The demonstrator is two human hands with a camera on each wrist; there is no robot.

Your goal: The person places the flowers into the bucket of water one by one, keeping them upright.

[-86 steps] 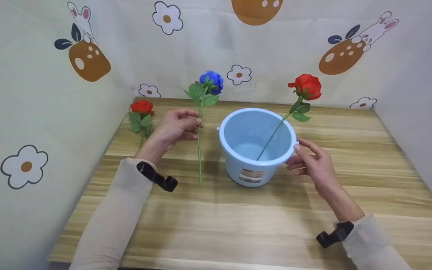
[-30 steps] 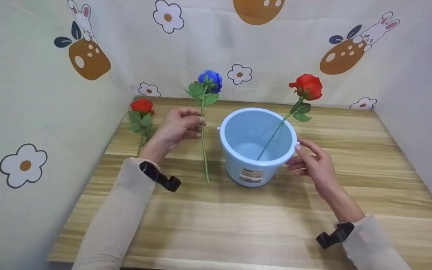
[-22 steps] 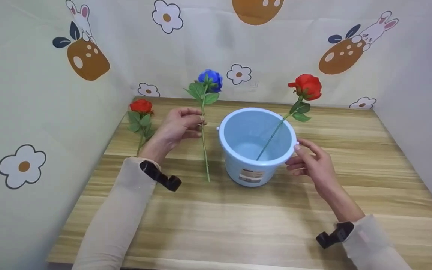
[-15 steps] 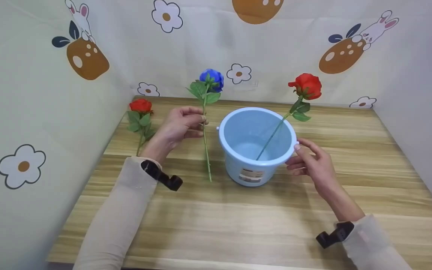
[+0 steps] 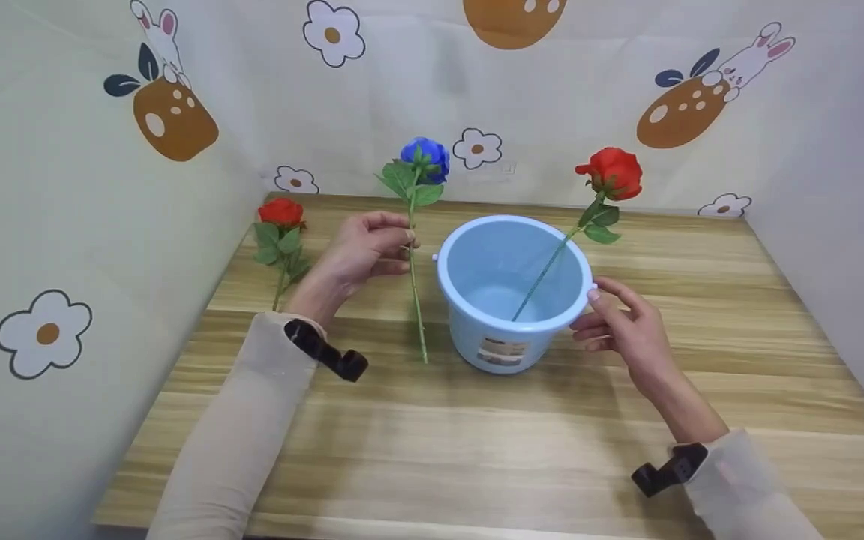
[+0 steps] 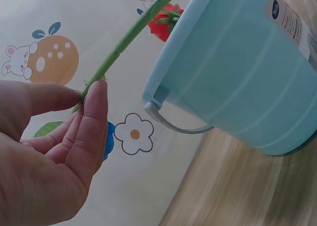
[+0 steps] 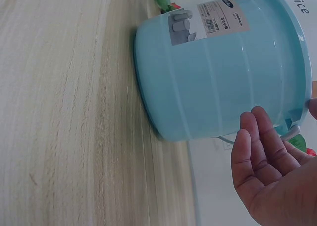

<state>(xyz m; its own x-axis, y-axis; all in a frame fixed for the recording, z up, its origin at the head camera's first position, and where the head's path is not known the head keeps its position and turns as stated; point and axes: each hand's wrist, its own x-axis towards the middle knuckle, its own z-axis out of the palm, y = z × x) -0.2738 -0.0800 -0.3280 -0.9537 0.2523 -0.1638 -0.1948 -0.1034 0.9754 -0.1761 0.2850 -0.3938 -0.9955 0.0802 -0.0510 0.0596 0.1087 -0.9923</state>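
My left hand [image 5: 364, 251] pinches the green stem of an artificial blue rose [image 5: 424, 160] between thumb and fingertips, left of the bucket. The rose stands nearly upright, bloom up, its stem end apart from the bucket. In the left wrist view, the pinched stem [image 6: 119, 46] runs up toward the bucket's rim. My right hand [image 5: 631, 330] holds the light blue bucket [image 5: 503, 349] at its right rim, thumb on the rim and fingers against the outer wall. A red rose [image 5: 612, 174] leans inside the bucket, its bloom beyond the right rim.
Another red rose [image 5: 282, 214] lies at the table's left side, its stem partly hidden by my left forearm. The wooden table [image 5: 477, 465] is bordered by patterned cloth walls [image 5: 402, 90] on the left, back and right. The bucket's handle [image 6: 178, 130] hangs behind it.
My left hand has shifted slightly right with the blue rose, and the stem's lower end has swung right toward the bucket. The right hand, bucket and red roses stay in place.
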